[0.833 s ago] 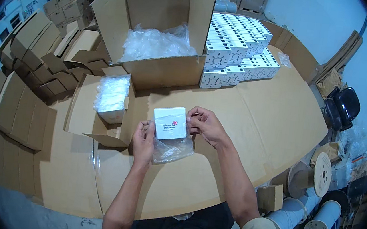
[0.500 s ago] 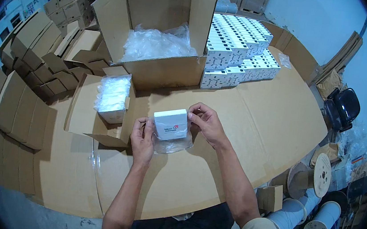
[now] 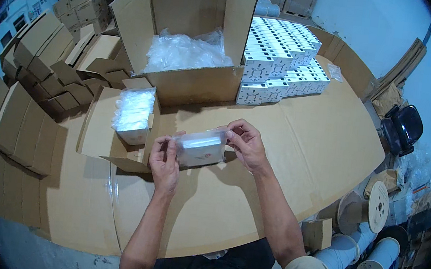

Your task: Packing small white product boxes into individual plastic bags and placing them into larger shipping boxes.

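Between my hands hangs a clear plastic bag [image 3: 215,134] with a small white box [image 3: 201,153] inside it. My left hand [image 3: 166,162] pinches the bag's left upper corner between thumb and fingers. At the opposite corner, my right hand [image 3: 246,145] grips the bag's edge the same way. The white box sits low in the bag, tilted, with a small red mark on its face. Just left of my left hand stands an open carton [image 3: 133,166], holding a row of bagged white boxes [image 3: 133,113].
Behind is a large open carton [image 3: 199,88] holding a heap of clear bags [image 3: 187,53]. Stacked white boxes [image 3: 281,57] stand to its right. Folded brown cartons [image 3: 16,129] crowd the left. Cable reels [image 3: 376,204] and a black chair [image 3: 402,128] are beyond the cardboard-covered table [image 3: 319,145].
The bag's top edge has come up above the white box, which now sits deeper inside and is tilted. Both hands hold the bag's upper corners.
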